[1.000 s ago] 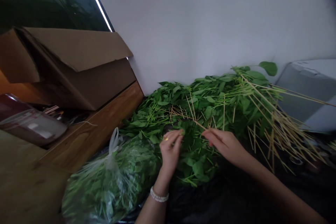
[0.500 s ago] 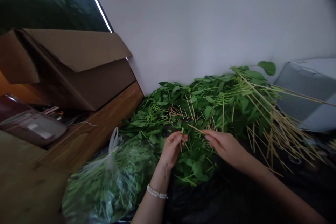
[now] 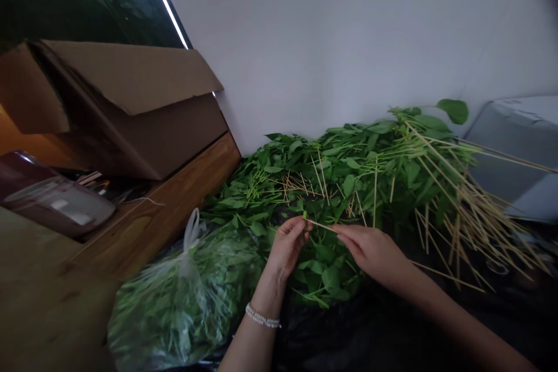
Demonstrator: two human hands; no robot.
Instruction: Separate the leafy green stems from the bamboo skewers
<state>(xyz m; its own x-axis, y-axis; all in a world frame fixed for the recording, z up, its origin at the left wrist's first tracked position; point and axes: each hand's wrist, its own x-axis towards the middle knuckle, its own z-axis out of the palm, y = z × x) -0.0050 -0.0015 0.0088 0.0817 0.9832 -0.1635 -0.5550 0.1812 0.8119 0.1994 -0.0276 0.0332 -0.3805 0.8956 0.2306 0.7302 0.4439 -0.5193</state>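
My left hand [image 3: 290,244], with a beaded bracelet at the wrist, pinches a small green leaf [image 3: 304,215] between thumb and fingers. In my right hand [image 3: 368,247] is a thin wooden skewer [image 3: 322,225], gripped near one end; it points left, and its tip reaches the leaf at my left fingertips. Whether the tip has pierced the leaf is too small to tell. Loose green leaves [image 3: 329,279] lie below and between both hands. Behind them spreads a long heap of leafy stems [image 3: 296,154].
A tied clear plastic bag [image 3: 187,296] of leaves sits at left. More skewers [image 3: 483,215] with leaves on them fan out at right, before a whitish box [image 3: 523,145]. An open cardboard box [image 3: 131,110] and a plastic container [image 3: 65,203] stand on wood at left.
The skewer has come down and left, so its tip now meets the leaf in my left hand. My left hand keeps nearly the same place. The view has shifted slightly.
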